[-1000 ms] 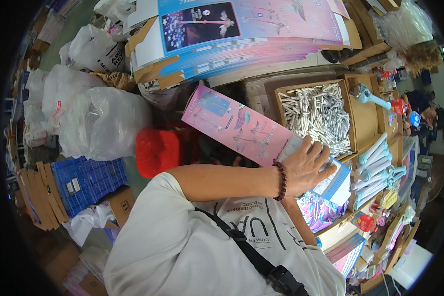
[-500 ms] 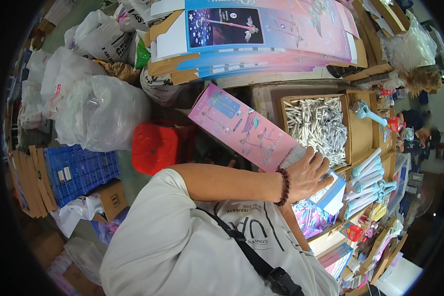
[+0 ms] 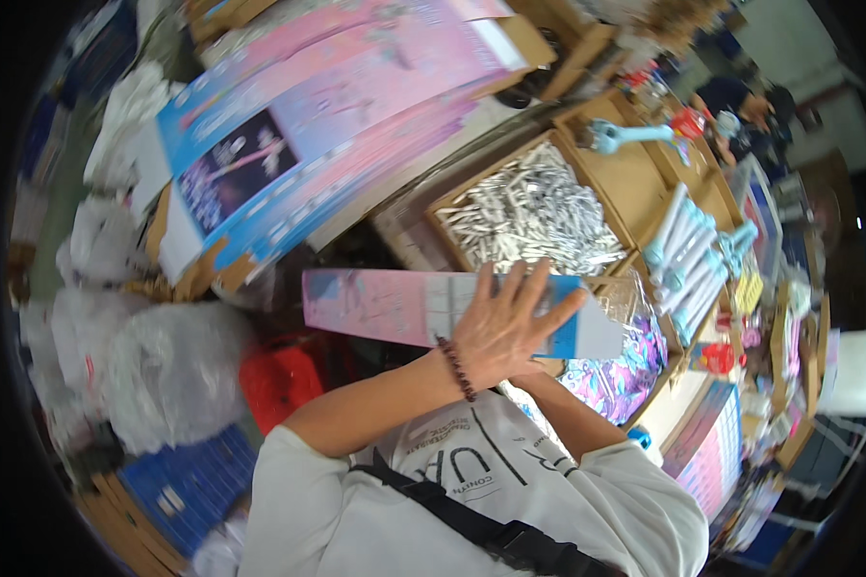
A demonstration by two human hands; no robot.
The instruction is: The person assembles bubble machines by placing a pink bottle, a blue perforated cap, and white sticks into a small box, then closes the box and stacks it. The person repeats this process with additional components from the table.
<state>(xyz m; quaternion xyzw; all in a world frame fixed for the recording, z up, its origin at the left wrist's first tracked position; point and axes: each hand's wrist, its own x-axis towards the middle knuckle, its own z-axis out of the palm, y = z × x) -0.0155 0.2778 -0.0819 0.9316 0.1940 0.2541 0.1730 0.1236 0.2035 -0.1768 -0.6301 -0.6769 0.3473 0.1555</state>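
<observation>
A long pink and blue carton [image 3: 370, 300] lies sideways in front of my chest, its narrow side turned up and a white flap [image 3: 598, 337] standing out at its right end. My left hand [image 3: 505, 332], with a dark beaded bracelet at the wrist, lies over the carton near that end, fingers spread flat across it. My right forearm [image 3: 573, 409] reaches up beneath the same end. The right hand's fingers are hidden behind the carton and my left hand. Just beyond is a box of small white and grey parts [image 3: 534, 216]. Shiny purple patterned packs [image 3: 625, 370] lie beside the flap.
Flat printed cartons [image 3: 356, 115] are stacked at the far left. Pale blue and white wands [image 3: 693, 260] fill a tray at right; another wand [image 3: 635, 133] lies behind. A red stool [image 3: 279, 385] and plastic bags [image 3: 178, 365] stand left. Another person [image 3: 741, 111] is at far right.
The carton has turned to lie more level, showing its narrow side. My left hand has spread its fingers along it. The whole view has swung round to the right.
</observation>
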